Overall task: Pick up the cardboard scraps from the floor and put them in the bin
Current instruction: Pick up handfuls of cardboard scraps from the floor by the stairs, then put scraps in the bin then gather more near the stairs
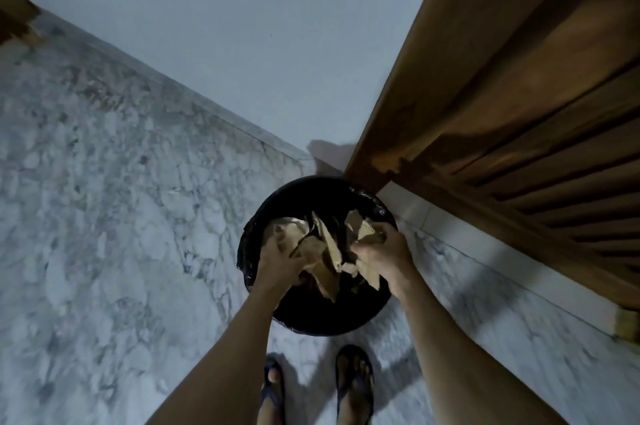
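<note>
Directly above the open mouth of the bin (pixel 277 196), both hands hold one bundle of cardboard scraps (pixel 320 248). The left hand (pixel 277 256) has its fingers curled round the left side of the bundle; the right hand (pixel 382 253) has fingers and thumb curled round the right side, pinching a crumpled piece. The scraps are brown, torn and irregular, bunched between the two hands, with pointed ends hanging down into the bin; the bundle's long axis runs roughly from hand to hand, across the bin's mouth. The bin is round and black, and stands on the marble floor (pixel 104 216) in a corner. Just beside its far right rim rises a wooden louvred door (pixel 519 113), its frame edge close to touching the bin. A pale wall (pixel 242 43) stands behind. Below the bin, two feet in dark sandals (pixel 355 386) rest on the floor, near its front edge.
</note>
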`<state>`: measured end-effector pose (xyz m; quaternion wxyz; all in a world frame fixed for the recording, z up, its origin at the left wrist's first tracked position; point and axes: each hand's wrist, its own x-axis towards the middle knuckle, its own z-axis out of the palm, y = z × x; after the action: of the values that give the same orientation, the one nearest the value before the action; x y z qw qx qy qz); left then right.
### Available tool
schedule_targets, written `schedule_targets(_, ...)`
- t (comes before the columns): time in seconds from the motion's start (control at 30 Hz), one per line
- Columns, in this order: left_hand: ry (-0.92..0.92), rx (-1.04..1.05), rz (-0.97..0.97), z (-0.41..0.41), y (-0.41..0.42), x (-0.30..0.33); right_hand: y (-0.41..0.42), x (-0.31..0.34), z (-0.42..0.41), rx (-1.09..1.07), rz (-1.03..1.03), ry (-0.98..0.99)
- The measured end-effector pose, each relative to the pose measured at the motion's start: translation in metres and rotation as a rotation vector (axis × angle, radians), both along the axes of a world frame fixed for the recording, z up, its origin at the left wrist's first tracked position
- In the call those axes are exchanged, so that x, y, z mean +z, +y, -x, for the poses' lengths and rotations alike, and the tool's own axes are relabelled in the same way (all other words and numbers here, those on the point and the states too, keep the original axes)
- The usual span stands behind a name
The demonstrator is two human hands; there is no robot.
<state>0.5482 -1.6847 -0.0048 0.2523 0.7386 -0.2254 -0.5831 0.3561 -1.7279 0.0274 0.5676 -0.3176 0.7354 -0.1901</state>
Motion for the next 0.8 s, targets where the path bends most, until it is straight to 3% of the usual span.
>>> schedule_targets(0.13, -0.146, -0.013, -0.075, 0.002, 0.002, 0.004, 0.001, -0.007, 0.01, 0.041, -0.004, 0.113)
schedule_targets(0.3, -0.271, -0.025, -0.052, 0.014, -0.006, 0.022, -0.008, 0.001, 0.012, 0.058, -0.032, 0.056)
schedule_targets(0.57, 0.211, -0.015, -0.168, 0.03, -0.004, 0.046, -0.011, 0.019, 0.007, 0.129, -0.064, 0.032)
schedule_targets(0.8, 0.196, 0.202, -0.087, -0.02, 0.031, 0.074, 0.003, 0.067, -0.048, 0.306, -0.078, -0.029)
